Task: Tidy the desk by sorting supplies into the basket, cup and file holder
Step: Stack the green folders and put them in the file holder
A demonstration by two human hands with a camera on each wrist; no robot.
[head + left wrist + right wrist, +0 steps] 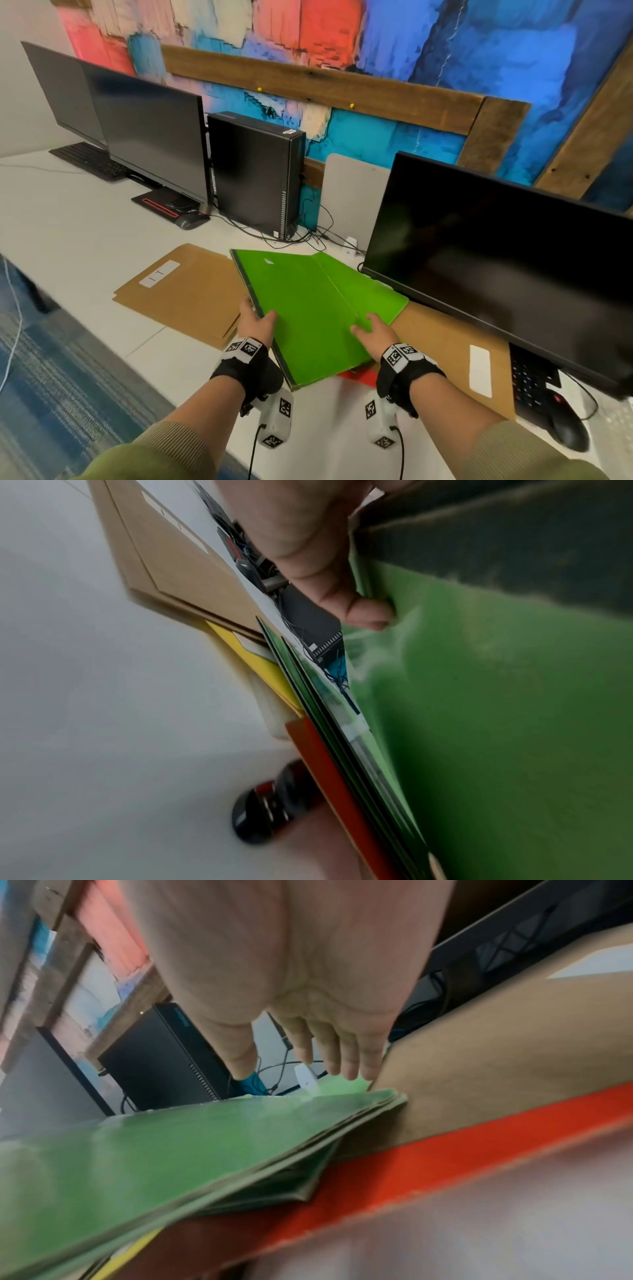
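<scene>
A stack of green folders [308, 315] lies tilted on the white desk [78, 240], its left side raised. My left hand [255, 320] grips the stack's left edge, thumb on top [366, 612] and fingers underneath. My right hand [371, 330] rests flat with straight fingers [346, 1056] on the green cover near its right side. Under the green stack lie a red folder [445, 1153] and a yellow folder [260, 666]. Brown folders lie to the left [185, 291] and to the right [442, 346], each with a white label. No basket, cup or file holder is in view.
A black monitor [496, 260] stands close on the right, with a keyboard [531, 380] and mouse [568, 431] beneath it. A black computer tower [257, 174], cables, and two more monitors [147, 137] line the back. The desk's front edge runs at lower left.
</scene>
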